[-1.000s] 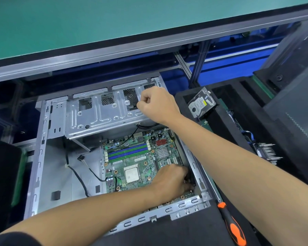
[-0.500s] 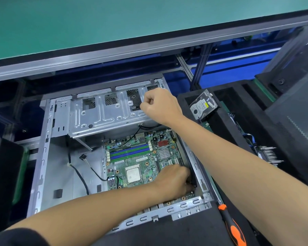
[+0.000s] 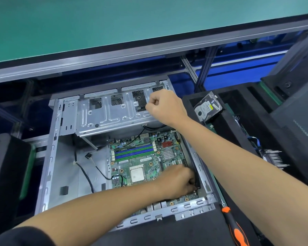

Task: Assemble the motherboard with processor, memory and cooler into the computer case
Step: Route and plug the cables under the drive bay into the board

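The grey metal computer case (image 3: 50, 157) lies open on its side. Inside it sits the green motherboard (image 3: 140, 160), with the silver processor (image 3: 137, 174) in its socket and blue and green memory slots (image 3: 133, 152) behind it. My left hand (image 3: 178, 181) reaches down to the board's near right edge, its fingers curled at the edge beside the case wall; the fingertips are hidden. My right hand (image 3: 164, 105) is a closed fist resting on the drive cage (image 3: 105, 118) at the far side of the case. Nothing shows inside the fist.
A hard drive (image 3: 207, 108) leans in a black foam tray (image 3: 238, 139) right of the case. A finned metal part (image 3: 274, 158) lies further right. An orange and black screwdriver (image 3: 236, 231) lies at the near right. Loose black cables (image 3: 85, 174) cross the case floor.
Both hands stay where they were on the case and board. Only the view has drifted slightly.
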Available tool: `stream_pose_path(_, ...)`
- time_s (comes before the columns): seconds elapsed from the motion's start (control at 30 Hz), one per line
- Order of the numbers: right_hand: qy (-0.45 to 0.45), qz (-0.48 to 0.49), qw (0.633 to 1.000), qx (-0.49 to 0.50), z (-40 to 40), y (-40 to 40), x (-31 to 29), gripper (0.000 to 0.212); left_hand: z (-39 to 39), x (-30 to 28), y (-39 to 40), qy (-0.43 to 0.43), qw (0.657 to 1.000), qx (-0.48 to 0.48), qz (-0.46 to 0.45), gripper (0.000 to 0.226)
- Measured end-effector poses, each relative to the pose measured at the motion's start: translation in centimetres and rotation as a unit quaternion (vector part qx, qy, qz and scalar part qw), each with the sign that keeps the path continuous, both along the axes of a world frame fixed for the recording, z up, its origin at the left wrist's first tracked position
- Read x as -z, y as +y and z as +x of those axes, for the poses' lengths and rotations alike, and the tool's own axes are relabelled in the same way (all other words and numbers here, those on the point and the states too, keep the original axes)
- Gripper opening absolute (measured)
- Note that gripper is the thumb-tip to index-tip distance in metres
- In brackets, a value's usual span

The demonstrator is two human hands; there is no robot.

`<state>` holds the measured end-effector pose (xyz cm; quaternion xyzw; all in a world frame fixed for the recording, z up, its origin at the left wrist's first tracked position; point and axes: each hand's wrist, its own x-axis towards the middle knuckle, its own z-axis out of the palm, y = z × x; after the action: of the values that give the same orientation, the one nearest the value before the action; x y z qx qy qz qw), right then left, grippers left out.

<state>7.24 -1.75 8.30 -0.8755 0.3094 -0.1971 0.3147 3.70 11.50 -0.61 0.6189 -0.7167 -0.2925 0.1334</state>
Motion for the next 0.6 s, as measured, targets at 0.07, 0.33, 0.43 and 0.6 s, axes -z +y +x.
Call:
stream_pose_path(0.07,-0.003,0.001,1.0,-0.005,0.0,0.0,0.1,0.023,0.5,-1.4,-0.5,-0.018,0.998,0.047,0.021,0.017)
stream_pose_path(0.33,0.004,-0.013,1.0,-0.011,-0.1,0.2,0.1,0.026,12.3,-7.0,1.4,0.007,0.98,-0.148,0.133,0.047)
stream_pose_path(0.43,0.007,-0.017,1.0,-0.009,-0.2,0.4,-0.1,0.028,16.8,-7.1,5.0,-0.048,0.954,-0.236,0.178,0.028)
stream_pose_path(0.6,0.029,-0.022,0.999,0.001,-0.2,0.5,-0.1,0.021,17.3,-6.3,8.2,-0.034,0.92,-0.193,0.34,0.04)
